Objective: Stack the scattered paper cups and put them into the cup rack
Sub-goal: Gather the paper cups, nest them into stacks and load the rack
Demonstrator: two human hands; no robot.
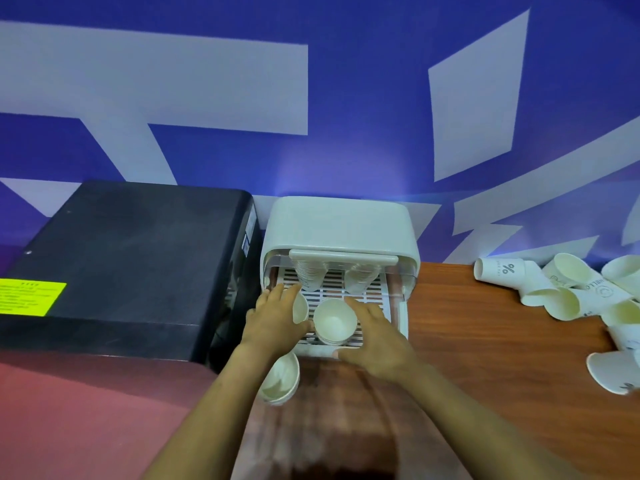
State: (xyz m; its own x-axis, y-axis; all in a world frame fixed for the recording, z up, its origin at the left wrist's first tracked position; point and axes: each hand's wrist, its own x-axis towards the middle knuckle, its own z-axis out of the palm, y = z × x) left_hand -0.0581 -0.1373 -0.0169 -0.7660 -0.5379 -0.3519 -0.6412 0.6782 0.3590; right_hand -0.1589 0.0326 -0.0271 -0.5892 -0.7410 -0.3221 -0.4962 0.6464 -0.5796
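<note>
While both hands reach into the white cup rack (pixel 337 223), a stack of paper cups (pixel 335 322) stands mouth-up on its slatted tray (pixel 375 292). With its fingers straight, the left hand (pixel 277 315) lies against a tilted cup (pixel 300 308), and the right hand (pixel 375 332) rests flat beside the stack. Another stack (pixel 281 379) sits below the left wrist. Scattered cups (pixel 568 292) lie on the wooden table (pixel 485 341) to the right.

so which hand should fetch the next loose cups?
Right hand, probably. The scattered cups lie on the table's right side, and that hand looks free. The left hand is against a cup in the cup rack.
</note>
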